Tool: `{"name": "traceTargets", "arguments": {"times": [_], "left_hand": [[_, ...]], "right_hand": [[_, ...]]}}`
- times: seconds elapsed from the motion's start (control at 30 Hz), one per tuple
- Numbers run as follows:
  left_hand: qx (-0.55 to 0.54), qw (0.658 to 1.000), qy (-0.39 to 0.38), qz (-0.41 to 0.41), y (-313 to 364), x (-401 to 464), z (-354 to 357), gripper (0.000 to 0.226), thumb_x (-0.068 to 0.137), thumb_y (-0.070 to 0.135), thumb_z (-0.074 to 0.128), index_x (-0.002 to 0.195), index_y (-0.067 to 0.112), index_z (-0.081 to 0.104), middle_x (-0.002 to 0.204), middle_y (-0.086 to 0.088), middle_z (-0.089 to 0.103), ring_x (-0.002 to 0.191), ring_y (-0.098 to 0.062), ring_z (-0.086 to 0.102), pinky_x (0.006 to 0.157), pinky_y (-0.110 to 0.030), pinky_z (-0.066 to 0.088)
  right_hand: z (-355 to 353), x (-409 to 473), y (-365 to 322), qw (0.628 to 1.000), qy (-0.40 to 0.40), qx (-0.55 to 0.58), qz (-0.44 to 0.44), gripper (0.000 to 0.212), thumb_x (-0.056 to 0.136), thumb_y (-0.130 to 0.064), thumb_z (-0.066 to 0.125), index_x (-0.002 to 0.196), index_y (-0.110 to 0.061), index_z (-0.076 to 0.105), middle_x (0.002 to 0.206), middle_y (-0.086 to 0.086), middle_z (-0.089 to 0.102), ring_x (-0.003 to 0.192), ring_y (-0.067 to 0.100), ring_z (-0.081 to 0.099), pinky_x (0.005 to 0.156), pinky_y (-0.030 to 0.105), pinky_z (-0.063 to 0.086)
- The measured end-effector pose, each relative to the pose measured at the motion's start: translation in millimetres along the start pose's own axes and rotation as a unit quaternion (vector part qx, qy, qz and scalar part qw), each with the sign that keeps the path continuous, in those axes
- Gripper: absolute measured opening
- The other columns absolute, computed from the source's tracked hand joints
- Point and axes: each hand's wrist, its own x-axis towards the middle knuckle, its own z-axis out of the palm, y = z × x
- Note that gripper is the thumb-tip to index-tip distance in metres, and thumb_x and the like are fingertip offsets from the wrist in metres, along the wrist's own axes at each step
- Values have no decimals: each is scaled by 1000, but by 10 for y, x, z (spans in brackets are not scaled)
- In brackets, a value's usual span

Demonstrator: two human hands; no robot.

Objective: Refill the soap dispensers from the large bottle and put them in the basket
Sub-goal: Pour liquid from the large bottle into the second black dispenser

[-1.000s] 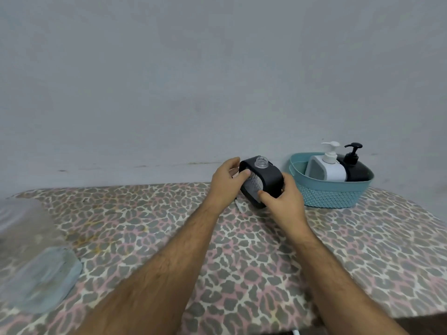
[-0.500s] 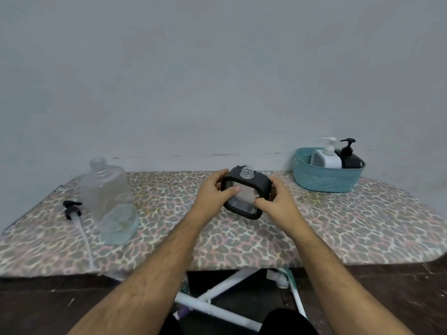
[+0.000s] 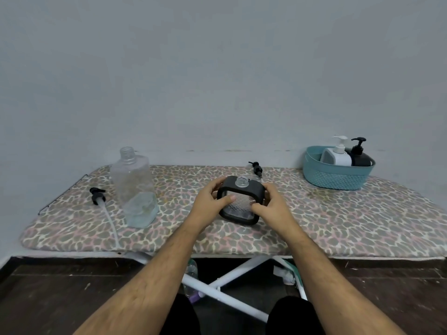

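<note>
Soap dispensers are spread along a leopard-print ironing board [image 3: 338,221] that stands against a grey wall. Far left lies a black pump head [image 3: 97,195] with its long clear tube trailing toward the near edge. Just right of it stands the large bottle [image 3: 134,189], clear, uncapped, with a little liquid pooled at the bottom. At the middle of the board, the left hand [image 3: 209,205] and the right hand [image 3: 272,206] hold a squarish black-framed dispenser [image 3: 239,203] between them; its neck is open and its clear patterned face is turned toward the person. The left thumb lies across that face with the fingers curled round the left side, and the right hand wraps the other side, both closed firmly on it. Just beyond, a second black pump [image 3: 256,168] lies on the cloth. Far right sits a teal basket [image 3: 336,177] holding a white dispenser [image 3: 337,157] and a black dispenser [image 3: 361,157], both upright with pumps fitted.
</note>
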Motion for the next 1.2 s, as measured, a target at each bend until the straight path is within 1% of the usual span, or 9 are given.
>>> {"name": "traceTargets", "arguments": {"times": [0.1, 0.23, 0.3, 0.43, 0.53, 0.67, 0.93, 1.1, 1.2], "left_hand": [[-7, 1000, -7, -7, -52, 34, -2, 61, 87, 9, 72, 142, 18, 48, 136, 1, 58, 118, -8, 57, 95, -26, 52], [5, 1000, -14, -15, -123, 84, 26, 66, 86, 16, 73, 146, 23, 45, 140, 0, 55, 124, -13, 55, 103, -36, 50], [10, 1000, -11, -16, -158, 99, 33, 67, 85, 21, 75, 145, 25, 45, 141, 1, 55, 126, -14, 54, 105, -42, 48], [8, 1000, 11, -24, -174, 52, 32, 69, 84, 25, 76, 146, 23, 44, 143, 0, 53, 131, -16, 50, 110, -43, 43], [-14, 999, 29, -30, -154, -20, 9, 66, 87, 17, 73, 146, 15, 43, 147, -3, 49, 135, -18, 46, 112, -41, 40], [-23, 998, 54, -17, -86, -142, -75, 59, 89, 14, 70, 143, 12, 46, 144, -4, 51, 130, -14, 51, 110, -37, 43], [39, 971, 227, 69, 123, -541, -446, 30, 93, 22, 66, 123, 21, 64, 119, 9, 66, 110, -2, 61, 96, -24, 51], [91, 916, 360, 150, 192, -774, -737, 16, 91, 23, 69, 106, 27, 65, 99, 10, 66, 93, -6, 63, 82, -28, 55], [125, 882, 424, 166, 220, -812, -876, 26, 86, 24, 74, 108, 26, 59, 98, 6, 57, 89, -11, 54, 76, -29, 47]], "right_hand": [[42, 16, 52, 1000, 4, -9, 2, 47, 78, -2, 68, 117, -23, 53, 107, 2, 66, 97, 17, 67, 76, 28, 58], [69, 17, 125, 1000, 19, -13, 7, 52, 76, -2, 69, 119, -27, 52, 108, 1, 67, 99, 19, 67, 83, 38, 60], [71, 23, 143, 1000, 19, -13, 5, 53, 78, 0, 70, 119, -28, 51, 108, -1, 66, 99, 16, 67, 85, 39, 60], [85, 52, 133, 999, 15, -31, 7, 54, 77, -13, 83, 120, -23, 50, 108, -8, 65, 99, 7, 65, 84, 29, 57], [147, 73, 101, 997, 28, -67, 5, 54, 74, -20, 86, 113, -18, 48, 103, -10, 63, 94, 6, 64, 75, 23, 52], [287, 64, 79, 992, 71, -101, 9, 53, 74, -29, 84, 110, -21, 45, 99, -12, 62, 89, 9, 64, 75, 32, 55], [658, -21, 14, 982, 123, -146, 4, 48, 78, -37, 78, 109, -23, 45, 94, -9, 62, 78, 11, 60, 55, 20, 41], [795, 1, 6, 980, 145, -137, -2, 47, 76, -36, 78, 111, -23, 49, 94, -7, 64, 80, 14, 63, 60, 25, 46], [829, 15, -3, 979, 155, -135, -1, 48, 75, -35, 79, 112, -22, 52, 91, -9, 64, 78, 11, 62, 62, 29, 49]]}}
